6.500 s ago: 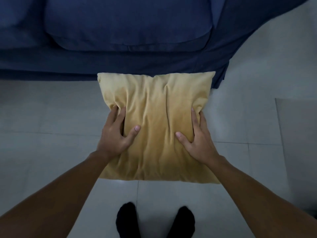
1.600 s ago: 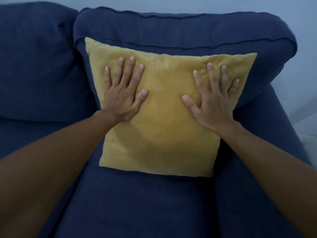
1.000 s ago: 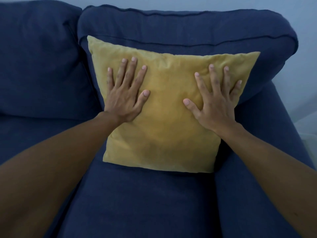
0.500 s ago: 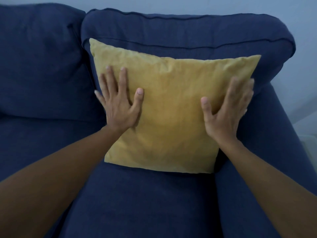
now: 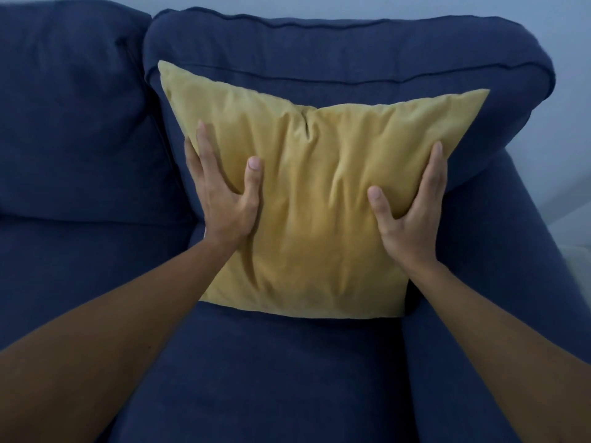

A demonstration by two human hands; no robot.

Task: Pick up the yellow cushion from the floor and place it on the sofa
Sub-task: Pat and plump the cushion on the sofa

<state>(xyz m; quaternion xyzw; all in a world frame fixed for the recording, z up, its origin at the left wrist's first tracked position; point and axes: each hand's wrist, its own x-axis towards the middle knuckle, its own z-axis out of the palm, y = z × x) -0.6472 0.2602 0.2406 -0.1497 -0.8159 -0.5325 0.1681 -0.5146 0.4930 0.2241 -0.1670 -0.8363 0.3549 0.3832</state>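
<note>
Two bare forearms reach in from the near edge, over the flat, woven navy seat cushion (image 5: 271,372) of the sofa (image 5: 80,129). Just beyond the wrists, the yellow cushion (image 5: 319,199) stands on its lower edge on that seat, tilted back against the rounded backrest cushion (image 5: 351,55) behind it. It is a soft square with a velvety nap and pointed upper corners.

The left hand (image 5: 224,199) clasps the cushion's left side: the thumb lies on the front face, and the fingers (image 5: 204,145) run up along the edge, partly wrapped behind it. The right hand (image 5: 412,212) mirrors it on the right side, thumb pressed into the front, fingers curled round the edge. Between the two thumbs the fabric is squeezed into soft vertical folds, with a small pucker at the top edge.

Outside the right hand the padded armrest (image 5: 511,282) rises beside the cushion. Left of the left hand a second plump back cushion (image 5: 73,91) meets the first at a deep seam. Beyond the piped top of the backrest is a plain pale wall (image 5: 383,8).
</note>
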